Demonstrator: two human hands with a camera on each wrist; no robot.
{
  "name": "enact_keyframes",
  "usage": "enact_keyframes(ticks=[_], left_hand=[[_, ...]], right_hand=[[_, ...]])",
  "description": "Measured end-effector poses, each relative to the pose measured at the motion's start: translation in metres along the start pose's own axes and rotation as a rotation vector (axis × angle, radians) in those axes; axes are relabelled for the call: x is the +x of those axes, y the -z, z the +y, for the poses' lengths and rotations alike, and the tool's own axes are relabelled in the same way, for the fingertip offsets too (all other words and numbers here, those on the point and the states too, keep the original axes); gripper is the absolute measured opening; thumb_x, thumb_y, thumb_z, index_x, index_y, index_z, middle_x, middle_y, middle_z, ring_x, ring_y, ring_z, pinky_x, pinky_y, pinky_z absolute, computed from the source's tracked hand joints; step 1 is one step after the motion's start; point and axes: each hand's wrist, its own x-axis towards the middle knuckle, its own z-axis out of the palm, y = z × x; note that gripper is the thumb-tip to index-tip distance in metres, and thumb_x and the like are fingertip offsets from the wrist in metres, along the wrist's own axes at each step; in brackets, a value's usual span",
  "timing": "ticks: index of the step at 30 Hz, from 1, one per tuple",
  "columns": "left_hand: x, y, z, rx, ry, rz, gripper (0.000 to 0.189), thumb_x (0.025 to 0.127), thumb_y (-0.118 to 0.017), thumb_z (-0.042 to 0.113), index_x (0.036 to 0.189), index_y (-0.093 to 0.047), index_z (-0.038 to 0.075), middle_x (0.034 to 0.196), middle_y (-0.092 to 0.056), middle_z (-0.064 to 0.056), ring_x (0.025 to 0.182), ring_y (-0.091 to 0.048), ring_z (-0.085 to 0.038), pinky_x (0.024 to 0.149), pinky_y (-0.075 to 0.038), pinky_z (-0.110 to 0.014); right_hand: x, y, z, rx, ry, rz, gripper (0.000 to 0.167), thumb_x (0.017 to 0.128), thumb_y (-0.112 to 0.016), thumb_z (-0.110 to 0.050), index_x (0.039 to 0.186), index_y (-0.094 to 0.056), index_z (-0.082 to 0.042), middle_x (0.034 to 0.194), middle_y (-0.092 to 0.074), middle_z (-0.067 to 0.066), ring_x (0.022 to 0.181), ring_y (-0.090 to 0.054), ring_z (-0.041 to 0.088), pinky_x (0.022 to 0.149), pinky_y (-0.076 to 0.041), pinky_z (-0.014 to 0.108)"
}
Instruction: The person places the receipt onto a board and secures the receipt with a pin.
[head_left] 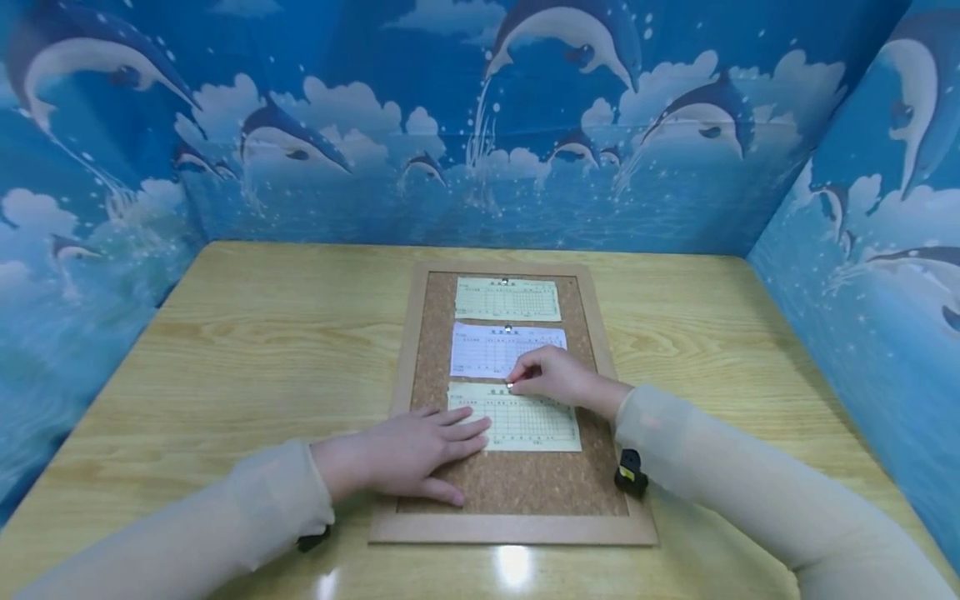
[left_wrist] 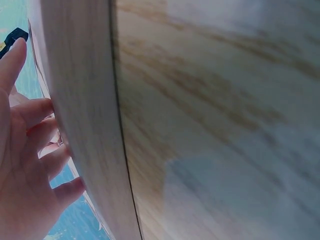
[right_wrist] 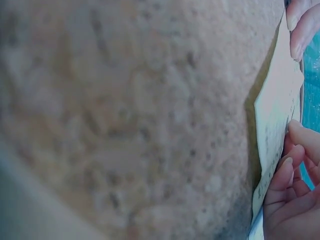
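A framed cork board point(head_left: 525, 490) lies on the table with three printed form slips on it. My right hand point(head_left: 558, 377) pinches a small shiny pushpin point(head_left: 510, 385) at the top edge of the lowest slip point(head_left: 528, 429), which is pale yellow. Spread fingers of my left hand point(head_left: 416, 452) rest on that slip's left edge, the thumb on the cork. Above it is a lavender slip point(head_left: 480, 354), partly behind my right hand, with a pushpin point(head_left: 507, 328) at its top. The right wrist view shows the yellow slip point(right_wrist: 272, 105) lifting slightly along its near edge.
A pale green slip point(head_left: 510, 302) with a pushpin point(head_left: 505, 282) sits highest on the board. Wood-grain table point(head_left: 285, 333) surrounds the board. Blue dolphin-print sheets point(head_left: 450, 125) stand along the back and sides. A black wrist device point(head_left: 631, 473) hangs under my right sleeve.
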Motion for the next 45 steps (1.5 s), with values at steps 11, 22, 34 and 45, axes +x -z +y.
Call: enact_keyframes(ticks=[11,22,34,45], left_hand=[[0.0004,0.0023,0.001,0.018,-0.009,-0.002,0.076,0.088,-0.041,0.063,0.145,-0.033,0.014,0.153,-0.018,-0.001,0.139,-0.017,-0.026,0.108,-0.02,-0.051],[-0.0002,-0.0006,0.0011,-0.012,-0.001,0.004,0.076,0.088,-0.042,0.064,0.145,-0.033,0.014,0.153,-0.018,-0.001,0.139,-0.017,-0.026,0.107,-0.02,-0.051],[0.0002,0.0001,0.0013,0.017,0.001,0.003,0.075,0.088,-0.043,0.062,0.145,-0.034,0.014,0.153,-0.019,0.0,0.139,-0.017,-0.025,0.107,-0.022,-0.05],[-0.0003,0.0,0.0005,0.0,0.006,-0.004,0.075,0.088,-0.043,0.062,0.145,-0.034,0.014,0.153,-0.018,0.0,0.139,-0.017,-0.025,0.107,-0.021,-0.051]], right_hand=[[-0.0026,0.0015,-0.0011,-0.004,-0.003,-0.001,0.004,0.085,-0.07,-0.015,0.085,-0.072,-0.011,0.082,-0.065,-0.005,0.075,-0.054,0.011,0.069,-0.045,0.029],[-0.0018,0.0004,-0.0007,-0.009,-0.009,-0.011,0.003,0.085,-0.069,-0.013,0.086,-0.072,-0.012,0.081,-0.064,-0.005,0.075,-0.055,0.011,0.07,-0.046,0.028],[-0.0001,0.0003,-0.0026,-0.041,-0.02,-0.014,0.005,0.084,-0.07,-0.015,0.086,-0.071,-0.011,0.079,-0.064,-0.006,0.074,-0.055,0.01,0.07,-0.046,0.028],[-0.0006,0.0007,-0.0032,-0.039,-0.022,-0.021,0.005,0.085,-0.069,-0.015,0.086,-0.071,-0.01,0.08,-0.065,-0.006,0.074,-0.055,0.01,0.07,-0.046,0.028]])
